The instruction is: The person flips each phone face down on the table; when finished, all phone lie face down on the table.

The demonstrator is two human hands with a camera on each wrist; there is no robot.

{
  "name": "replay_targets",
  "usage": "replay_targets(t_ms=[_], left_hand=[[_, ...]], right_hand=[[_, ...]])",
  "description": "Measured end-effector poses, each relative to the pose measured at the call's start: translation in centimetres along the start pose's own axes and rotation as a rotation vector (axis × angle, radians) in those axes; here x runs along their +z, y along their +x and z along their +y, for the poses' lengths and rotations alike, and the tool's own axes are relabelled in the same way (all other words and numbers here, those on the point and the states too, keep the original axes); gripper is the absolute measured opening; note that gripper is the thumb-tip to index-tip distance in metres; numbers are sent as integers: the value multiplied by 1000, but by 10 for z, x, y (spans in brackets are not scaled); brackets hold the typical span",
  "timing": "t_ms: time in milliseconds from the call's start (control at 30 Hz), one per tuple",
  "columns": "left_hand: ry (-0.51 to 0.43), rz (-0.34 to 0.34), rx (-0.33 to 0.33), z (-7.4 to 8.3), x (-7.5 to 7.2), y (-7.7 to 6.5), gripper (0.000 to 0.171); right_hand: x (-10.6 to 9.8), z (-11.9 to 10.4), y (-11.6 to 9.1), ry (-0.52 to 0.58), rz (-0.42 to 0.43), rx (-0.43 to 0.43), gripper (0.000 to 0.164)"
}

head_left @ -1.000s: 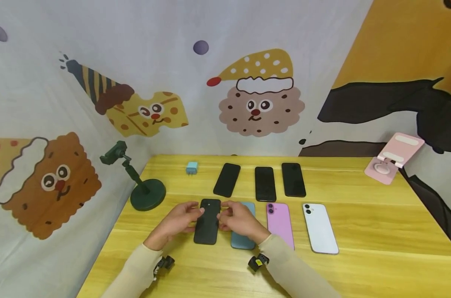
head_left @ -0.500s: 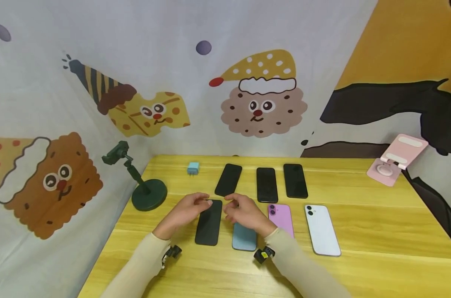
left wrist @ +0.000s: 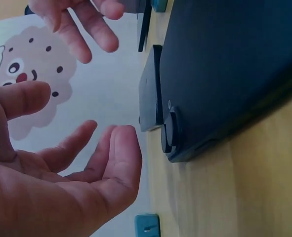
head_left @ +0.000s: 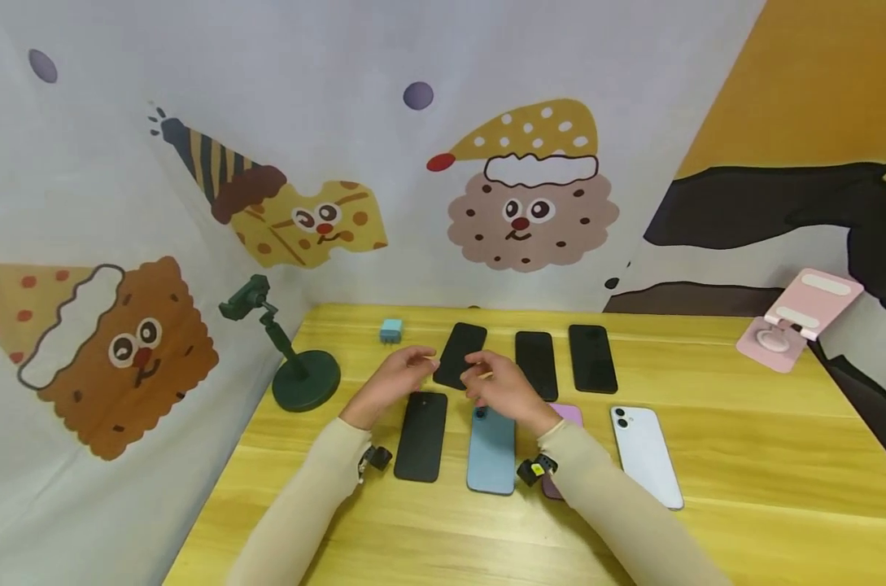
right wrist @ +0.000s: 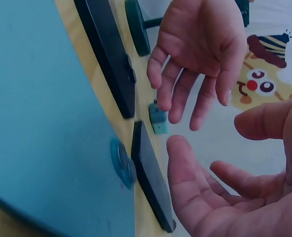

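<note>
Both hands hover over the table with loosely bent fingers, holding nothing. My left hand is above the top edge of a black phone that lies back up. My right hand is over the upper end of a blue phone, also back up. Between and beyond the fingertips lies a dark phone, screen up, partly covered by the right hand. In the left wrist view the black phone shows its camera bump beside the fingers. The blue phone fills the left of the right wrist view.
A pink phone, half hidden by the right arm, and a white phone lie to the right. Two more dark phones lie behind. A green stand, a blue charger and a pink folding stand stand near the edges.
Both hands have left the black phone's sides and moved up and forward toward the back row. The black phone stays on the table. The head view has shifted slightly left.
</note>
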State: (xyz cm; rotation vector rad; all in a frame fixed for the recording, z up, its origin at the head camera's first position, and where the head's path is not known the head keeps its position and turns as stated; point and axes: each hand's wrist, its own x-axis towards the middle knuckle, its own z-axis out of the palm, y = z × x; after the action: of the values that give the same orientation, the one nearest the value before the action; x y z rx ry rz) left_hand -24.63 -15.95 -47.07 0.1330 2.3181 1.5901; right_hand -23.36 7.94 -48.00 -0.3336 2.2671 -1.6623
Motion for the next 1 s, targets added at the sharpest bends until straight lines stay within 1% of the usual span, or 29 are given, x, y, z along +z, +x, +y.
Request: replay_targets(t_ms=[133, 300, 400, 500, 633, 800, 1000], left_hand=[[10, 8, -14, 2, 4, 16, 54], [-16, 13, -30, -1, 3, 28, 53], [-44, 7, -52, -3, 1, 33, 55], [-65, -25, -87, -5, 2, 37, 59], [-82, -61, -130, -4, 5, 44, 63], [-119, -66, -165, 1, 6, 50, 66], [-173, -111, -210, 2, -1, 55, 67]], right_hand=[[-12, 6, 8, 31, 40, 22, 55], [-20, 12, 19, 63, 55, 44, 60], [-21, 15, 24, 62, 56, 67, 63], [-20, 18, 29, 75, 45, 100, 67], [-22, 21, 35, 154, 25, 139, 70], [-24, 19, 39, 269, 24, 167, 73], [-25, 16, 41, 307, 30, 188, 69]])
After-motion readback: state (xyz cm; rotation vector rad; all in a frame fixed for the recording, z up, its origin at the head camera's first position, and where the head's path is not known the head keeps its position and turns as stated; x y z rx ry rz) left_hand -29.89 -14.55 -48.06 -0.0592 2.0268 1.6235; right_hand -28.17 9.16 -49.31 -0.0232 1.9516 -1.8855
